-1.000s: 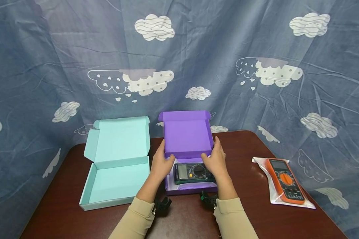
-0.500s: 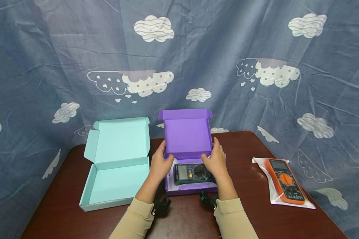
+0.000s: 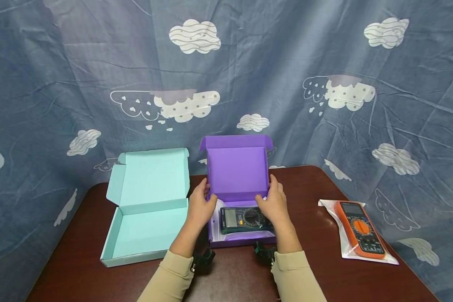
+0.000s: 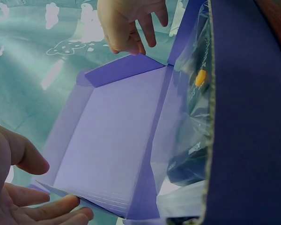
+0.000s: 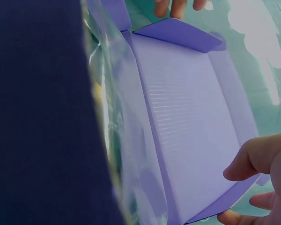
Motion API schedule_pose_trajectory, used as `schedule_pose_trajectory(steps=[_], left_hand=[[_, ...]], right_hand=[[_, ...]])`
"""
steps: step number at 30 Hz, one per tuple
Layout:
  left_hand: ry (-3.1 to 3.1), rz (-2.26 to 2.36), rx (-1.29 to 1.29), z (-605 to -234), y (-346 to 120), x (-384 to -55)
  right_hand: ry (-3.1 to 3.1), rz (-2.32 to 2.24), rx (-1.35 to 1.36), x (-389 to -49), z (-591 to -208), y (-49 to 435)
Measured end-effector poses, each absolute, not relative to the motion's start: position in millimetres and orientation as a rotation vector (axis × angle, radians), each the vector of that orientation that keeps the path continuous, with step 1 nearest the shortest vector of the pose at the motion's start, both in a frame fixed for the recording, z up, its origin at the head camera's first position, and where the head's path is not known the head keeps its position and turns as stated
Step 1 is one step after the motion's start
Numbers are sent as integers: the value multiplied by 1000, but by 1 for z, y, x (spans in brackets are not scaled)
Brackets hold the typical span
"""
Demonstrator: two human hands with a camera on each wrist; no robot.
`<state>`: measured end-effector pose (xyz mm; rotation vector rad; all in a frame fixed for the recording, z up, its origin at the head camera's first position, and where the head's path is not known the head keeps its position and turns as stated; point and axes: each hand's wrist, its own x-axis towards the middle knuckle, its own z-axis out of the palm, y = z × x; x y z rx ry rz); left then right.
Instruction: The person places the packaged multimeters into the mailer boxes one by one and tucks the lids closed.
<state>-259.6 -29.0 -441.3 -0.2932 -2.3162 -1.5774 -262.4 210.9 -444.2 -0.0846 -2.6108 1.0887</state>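
We see the left hand point(image 3: 199, 208) and the right hand point(image 3: 273, 205) at the two sides of the raised purple lid point(image 3: 238, 170). On each hand the thumb stands apart from the fingers. The left fingers are up against the left flap point(image 5: 178, 35) of the lid, and the right fingers are up against the right flap point(image 4: 124, 70), both from the outside. The lid belongs to the purple box point(image 3: 243, 242), which sits in the middle of the brown table point(image 3: 347, 279). In the near part of that box we see a dark meter point(image 3: 234, 226) lying sideways in a clear bag point(image 4: 171, 124), with its screen to the left and its round black dial to the right. We see black straps point(image 3: 203, 258) on the wrists, next to tan sleeves point(image 3: 170, 272). Just to the left of the purple box is a mint box point(image 3: 152, 233) with its lid up too. Well off to the right, we see an orange meter point(image 3: 359, 228) in another clear bag point(image 3: 344, 247), lying on a slant. Behind it all, on the far side, hangs a blue cloth point(image 3: 272, 63) with white clouds.
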Motion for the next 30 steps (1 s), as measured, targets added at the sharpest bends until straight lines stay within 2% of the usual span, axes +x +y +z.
schedule_pose_trajectory(steps=[14, 30], left_hand=[[-2410, -1376, -179, -436, -32, -258], [-2451, -1365, -179, -430, -37, -254]], right_hand=[[-2699, 1007, -51, -257, -435, 225], [-2685, 994, 65, -246, -420, 242]])
